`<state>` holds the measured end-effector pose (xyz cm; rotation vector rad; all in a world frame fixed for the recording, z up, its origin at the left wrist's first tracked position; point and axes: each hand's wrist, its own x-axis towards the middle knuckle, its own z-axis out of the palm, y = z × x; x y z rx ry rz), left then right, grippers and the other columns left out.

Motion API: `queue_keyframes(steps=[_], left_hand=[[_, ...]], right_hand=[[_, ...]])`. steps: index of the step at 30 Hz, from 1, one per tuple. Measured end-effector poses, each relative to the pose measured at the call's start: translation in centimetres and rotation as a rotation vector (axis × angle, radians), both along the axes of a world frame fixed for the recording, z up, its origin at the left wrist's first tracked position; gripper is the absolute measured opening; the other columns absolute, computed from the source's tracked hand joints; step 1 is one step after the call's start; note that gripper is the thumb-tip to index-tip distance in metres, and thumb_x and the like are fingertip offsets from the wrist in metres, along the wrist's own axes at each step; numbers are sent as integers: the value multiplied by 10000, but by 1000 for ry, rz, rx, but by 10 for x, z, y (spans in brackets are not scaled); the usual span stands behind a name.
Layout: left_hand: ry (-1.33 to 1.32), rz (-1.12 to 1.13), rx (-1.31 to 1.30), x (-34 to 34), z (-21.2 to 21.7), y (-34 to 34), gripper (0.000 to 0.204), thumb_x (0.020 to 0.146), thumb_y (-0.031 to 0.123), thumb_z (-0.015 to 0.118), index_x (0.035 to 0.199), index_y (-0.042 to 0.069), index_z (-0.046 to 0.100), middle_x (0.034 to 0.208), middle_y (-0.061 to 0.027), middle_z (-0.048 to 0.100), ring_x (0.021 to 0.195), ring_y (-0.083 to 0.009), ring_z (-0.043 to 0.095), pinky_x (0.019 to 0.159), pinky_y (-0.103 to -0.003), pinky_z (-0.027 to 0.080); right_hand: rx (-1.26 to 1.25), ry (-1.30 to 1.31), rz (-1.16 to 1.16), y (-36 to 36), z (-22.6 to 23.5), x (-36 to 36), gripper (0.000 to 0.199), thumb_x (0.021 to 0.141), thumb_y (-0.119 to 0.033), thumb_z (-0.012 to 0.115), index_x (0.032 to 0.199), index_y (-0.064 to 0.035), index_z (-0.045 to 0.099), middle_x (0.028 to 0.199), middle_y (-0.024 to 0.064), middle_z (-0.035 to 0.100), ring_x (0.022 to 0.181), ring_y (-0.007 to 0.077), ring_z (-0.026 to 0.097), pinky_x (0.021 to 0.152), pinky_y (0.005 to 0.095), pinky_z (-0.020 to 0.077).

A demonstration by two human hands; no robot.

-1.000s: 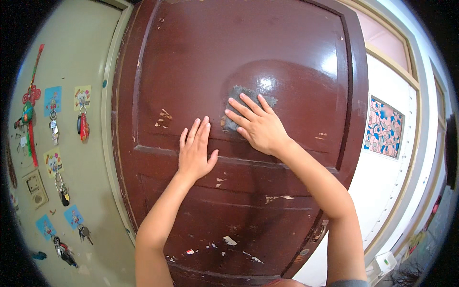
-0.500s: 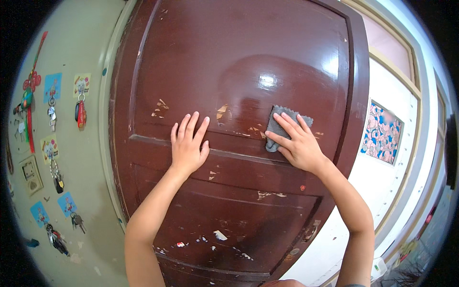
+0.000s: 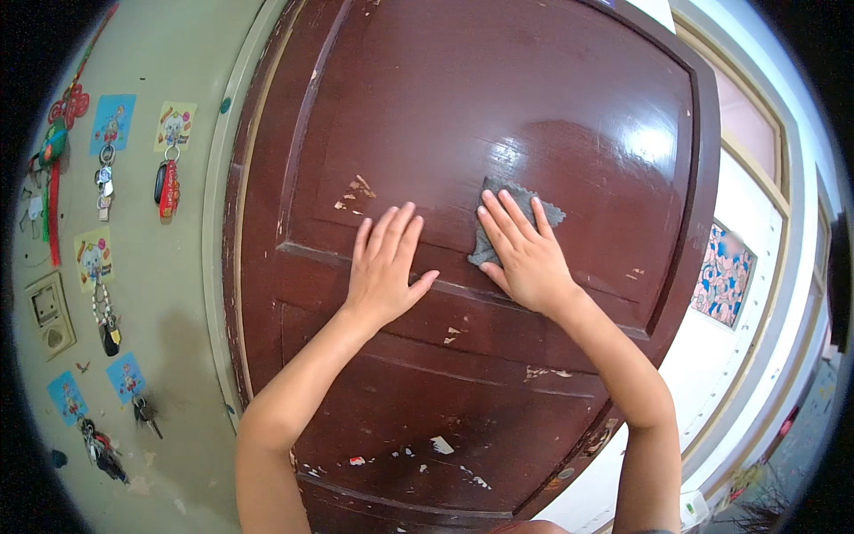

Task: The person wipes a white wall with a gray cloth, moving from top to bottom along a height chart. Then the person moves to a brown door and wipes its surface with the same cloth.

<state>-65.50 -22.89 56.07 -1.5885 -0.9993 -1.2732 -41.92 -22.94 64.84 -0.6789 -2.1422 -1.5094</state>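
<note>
A dark red-brown panelled door (image 3: pixel 427 98) with chipped paint fills the middle of the view. My right hand (image 3: pixel 527 254) presses a grey cloth (image 3: pixel 550 212) flat against its upper panel, just above the crossbar. The cloth has a zigzag edge, and part of it lies hidden under my fingers. To the left, my left hand (image 3: pixel 387 271) rests on the same panel's lower edge and the crossbar. It is open, with the fingers stretched upward, the thumb out to the side and nothing held.
On the pale green wall at left hang several key sets (image 3: pixel 105 182) on sticker hooks, a red knotted ornament (image 3: pixel 55 147) and a wall socket (image 3: pixel 51 316). Loose paint chips (image 3: pixel 442 445) show on the lower panel. Right of the door is a patterned picture (image 3: pixel 725 274) on a white surface.
The cloth under my right hand has slid left across the panel and now covers chipped spots that showed before. My left hand stays on the door. The whole view has shifted.
</note>
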Motion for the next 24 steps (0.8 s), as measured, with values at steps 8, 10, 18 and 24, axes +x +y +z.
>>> queue_keyframes(steps=[8,10,18,24], left_hand=[[-41,-64,59,-7,-8,7,773,806,214,641,1452,10,268,1522,-157,295,1416,-323,263,1156,-545,142],[-33,-62,113,-10,-11,15,782,808,184,630,1460,11,234,1517,-172,295,1414,-335,265,1154,-550,144],[-7,43,115,-8,-11,12,718,810,164,594,1459,96,298,1527,-177,289,1414,-335,273,1127,-595,154],[-15,168,37,-1,-10,6,626,798,159,597,1405,223,458,1543,-168,269,1412,-334,282,1110,-600,178]], right_hand=[[33,19,113,6,1,-71,713,887,-442,557,1455,-56,363,1559,94,262,1465,245,172,1174,519,105],[56,24,134,8,0,-90,686,895,-422,541,1452,-58,372,1558,92,268,1463,245,179,1174,521,98],[68,-16,191,11,-1,-85,677,891,-409,561,1440,-51,390,1546,86,293,1443,226,229,1177,478,145],[11,-37,141,8,0,-23,676,901,-401,561,1458,-75,358,1552,68,283,1447,216,219,1180,472,142]])
